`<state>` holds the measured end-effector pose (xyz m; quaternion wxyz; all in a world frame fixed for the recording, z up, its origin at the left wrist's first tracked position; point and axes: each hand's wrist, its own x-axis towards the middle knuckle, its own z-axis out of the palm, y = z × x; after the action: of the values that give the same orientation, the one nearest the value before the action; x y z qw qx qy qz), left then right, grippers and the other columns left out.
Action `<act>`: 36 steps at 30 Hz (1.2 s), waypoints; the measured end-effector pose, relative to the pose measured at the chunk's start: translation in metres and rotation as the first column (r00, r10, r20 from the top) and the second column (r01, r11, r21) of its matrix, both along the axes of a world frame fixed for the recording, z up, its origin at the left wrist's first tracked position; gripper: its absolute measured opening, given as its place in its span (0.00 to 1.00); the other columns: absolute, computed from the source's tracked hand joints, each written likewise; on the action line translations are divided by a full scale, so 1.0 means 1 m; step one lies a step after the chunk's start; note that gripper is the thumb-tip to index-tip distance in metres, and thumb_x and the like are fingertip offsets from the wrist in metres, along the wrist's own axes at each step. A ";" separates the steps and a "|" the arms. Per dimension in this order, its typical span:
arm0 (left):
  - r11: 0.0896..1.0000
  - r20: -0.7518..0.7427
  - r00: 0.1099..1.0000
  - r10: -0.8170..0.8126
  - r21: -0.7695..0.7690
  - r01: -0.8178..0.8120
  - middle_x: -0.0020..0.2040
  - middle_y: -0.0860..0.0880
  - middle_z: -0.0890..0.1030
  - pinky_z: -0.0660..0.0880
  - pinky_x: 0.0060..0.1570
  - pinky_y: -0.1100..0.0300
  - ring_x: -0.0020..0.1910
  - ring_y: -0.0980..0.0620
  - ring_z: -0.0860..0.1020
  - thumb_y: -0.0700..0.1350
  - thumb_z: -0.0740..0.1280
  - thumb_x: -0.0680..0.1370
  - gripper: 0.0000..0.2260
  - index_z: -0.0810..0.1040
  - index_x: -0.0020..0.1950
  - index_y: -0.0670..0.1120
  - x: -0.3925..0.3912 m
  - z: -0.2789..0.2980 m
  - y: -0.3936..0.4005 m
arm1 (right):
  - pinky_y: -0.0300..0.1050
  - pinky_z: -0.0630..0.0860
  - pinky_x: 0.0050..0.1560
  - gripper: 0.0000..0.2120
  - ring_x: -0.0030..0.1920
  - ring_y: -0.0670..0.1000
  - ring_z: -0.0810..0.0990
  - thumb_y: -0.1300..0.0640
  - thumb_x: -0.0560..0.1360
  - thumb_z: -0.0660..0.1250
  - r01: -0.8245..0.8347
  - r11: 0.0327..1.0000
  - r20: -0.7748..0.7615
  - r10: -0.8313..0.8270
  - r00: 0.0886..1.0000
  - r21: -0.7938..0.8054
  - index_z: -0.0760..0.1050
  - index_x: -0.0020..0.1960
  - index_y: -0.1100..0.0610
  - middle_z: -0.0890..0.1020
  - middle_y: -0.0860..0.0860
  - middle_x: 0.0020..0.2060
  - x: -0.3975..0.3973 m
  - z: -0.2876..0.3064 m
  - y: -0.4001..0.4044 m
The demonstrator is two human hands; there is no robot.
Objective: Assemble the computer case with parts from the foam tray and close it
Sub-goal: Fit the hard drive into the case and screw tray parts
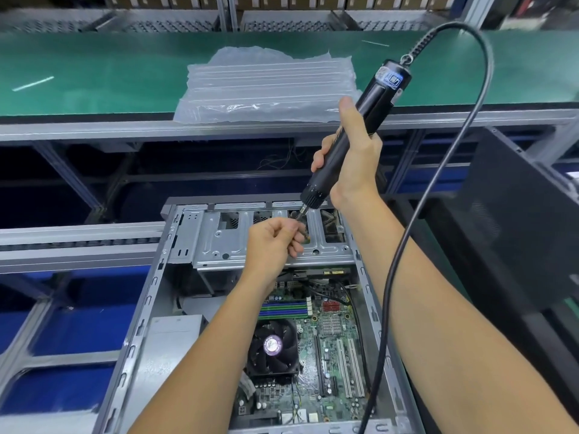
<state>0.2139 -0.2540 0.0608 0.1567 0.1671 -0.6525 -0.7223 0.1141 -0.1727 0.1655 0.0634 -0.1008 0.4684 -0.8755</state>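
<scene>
An open grey computer case lies in front of me, showing the green motherboard and a black CPU fan. At its far end sits a silver drive cage. My right hand grips a black electric screwdriver, tilted, with its bit pointing down at the cage. My left hand pinches around the bit tip, fingers curled; whatever small part it holds there is hidden. The screwdriver's black cable arcs over my right forearm.
A clear plastic air-cushion sheet lies on the green conveyor belt beyond the case. A black side panel leans at the right. Aluminium frame rails run to the left of the case.
</scene>
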 end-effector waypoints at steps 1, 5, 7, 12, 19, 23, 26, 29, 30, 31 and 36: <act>1.000 -0.004 1.000 0.007 -0.001 -0.007 0.29 0.52 0.78 0.72 0.28 0.66 0.28 0.55 0.74 0.38 0.61 0.81 0.12 0.80 0.40 0.42 -0.001 0.000 0.001 | 0.43 0.69 0.26 0.18 0.22 0.53 0.68 0.47 0.70 0.72 0.002 1.000 0.001 -0.002 1.000 0.001 0.67 0.46 0.58 0.71 0.53 0.25 0.000 0.000 0.000; 0.999 -0.006 1.000 0.028 0.023 -0.028 0.29 0.52 0.78 0.71 0.27 0.67 0.26 0.56 0.74 0.40 0.60 0.81 0.12 0.79 0.41 0.41 -0.002 -0.001 0.002 | 0.43 0.69 0.26 0.18 0.22 0.52 0.69 0.47 0.70 0.72 0.005 1.000 -0.003 -0.005 1.000 -0.001 0.68 0.45 0.58 0.71 0.53 0.25 -0.001 -0.003 -0.002; 0.999 -0.004 1.000 0.029 0.026 -0.029 0.28 0.53 0.77 0.71 0.26 0.67 0.26 0.56 0.73 0.40 0.59 0.82 0.12 0.79 0.41 0.42 -0.003 -0.002 0.002 | 0.42 0.69 0.25 0.17 0.22 0.52 0.69 0.47 0.70 0.72 0.008 1.000 0.004 -0.008 1.000 -0.014 0.68 0.44 0.58 0.71 0.53 0.25 0.000 -0.005 -0.002; 0.999 0.002 1.000 -0.022 -0.044 0.022 0.28 0.53 0.77 0.70 0.25 0.66 0.25 0.57 0.73 0.41 0.56 0.83 0.14 0.78 0.41 0.43 -0.002 -0.005 0.002 | 0.42 0.69 0.25 0.18 0.22 0.53 0.69 0.47 0.71 0.71 -0.002 1.000 -0.010 0.002 1.000 -0.031 0.68 0.45 0.58 0.71 0.54 0.26 0.001 -0.010 -0.001; 0.966 -0.011 0.993 -0.119 -0.234 0.113 0.42 0.49 0.81 0.77 0.39 0.60 0.39 0.54 0.78 0.39 0.62 0.80 0.07 0.79 0.48 0.46 -0.001 -0.001 -0.003 | 0.43 0.68 0.26 0.15 0.22 0.53 0.68 0.49 0.72 0.71 -0.027 1.000 -0.082 0.028 0.996 0.013 0.69 0.40 0.58 0.70 0.54 0.25 0.007 -0.017 -0.002; 0.899 -0.143 0.981 0.133 -0.398 -0.180 0.29 0.52 0.75 0.71 0.33 0.68 0.28 0.58 0.71 0.46 0.66 0.77 0.14 0.75 0.32 0.47 0.017 0.008 -0.010 | 0.43 0.68 0.26 0.16 0.22 0.53 0.69 0.47 0.70 0.72 -0.018 0.999 -0.133 0.024 0.991 0.047 0.70 0.39 0.56 0.71 0.53 0.25 0.008 -0.016 -0.001; 0.869 0.271 0.916 -0.296 -0.321 0.376 0.25 0.48 0.78 0.72 0.28 0.63 0.24 0.53 0.75 0.50 0.66 0.76 0.18 0.78 0.26 0.47 0.034 0.011 -0.014 | 0.43 0.68 0.25 0.17 0.21 0.53 0.69 0.46 0.68 0.73 -0.017 0.998 -0.170 0.029 0.985 0.068 0.70 0.39 0.56 0.71 0.53 0.24 0.010 -0.013 -0.002; 0.731 0.618 0.634 -0.464 -0.137 0.668 0.32 0.45 0.82 0.72 0.28 0.64 0.29 0.53 0.78 0.48 0.69 0.76 0.12 0.81 0.37 0.42 0.044 -0.009 -0.009 | 0.43 0.69 0.25 0.16 0.20 0.53 0.69 0.47 0.69 0.73 -0.022 0.995 -0.220 0.043 0.975 0.098 0.70 0.38 0.57 0.71 0.53 0.24 0.014 -0.014 -0.008; 0.809 0.619 0.666 -0.416 -0.082 0.582 0.34 0.46 0.82 0.73 0.30 0.64 0.31 0.54 0.79 0.48 0.70 0.76 0.11 0.81 0.40 0.41 0.044 -0.014 -0.009 | 0.43 0.69 0.25 0.16 0.20 0.53 0.69 0.48 0.70 0.72 -0.023 0.994 -0.238 0.049 0.970 0.109 0.69 0.39 0.58 0.71 0.53 0.24 0.015 -0.015 -0.009; 0.898 0.593 0.714 -0.373 0.036 0.439 0.38 0.46 0.83 0.75 0.33 0.64 0.35 0.54 0.80 0.47 0.72 0.74 0.10 0.81 0.44 0.40 0.042 -0.019 -0.009 | 0.43 0.69 0.25 0.16 0.20 0.54 0.69 0.48 0.70 0.72 -0.021 0.992 -0.259 0.053 0.965 0.123 0.70 0.40 0.58 0.71 0.54 0.24 0.015 -0.017 -0.011; 0.830 0.440 0.834 -0.332 0.557 0.036 0.53 0.43 0.80 0.78 0.49 0.60 0.55 0.48 0.77 0.42 0.75 0.71 0.14 0.79 0.53 0.41 0.035 -0.030 0.001 | 0.45 0.70 0.27 0.16 0.21 0.55 0.70 0.48 0.72 0.72 0.017 0.985 -0.328 0.041 0.944 0.173 0.70 0.42 0.59 0.71 0.55 0.24 0.014 -0.020 -0.018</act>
<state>0.2493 -0.2534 0.0307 -0.1504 0.3256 -0.4601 -0.8122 0.1284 -0.1910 0.1450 -0.0020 -0.2430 0.5462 -0.8016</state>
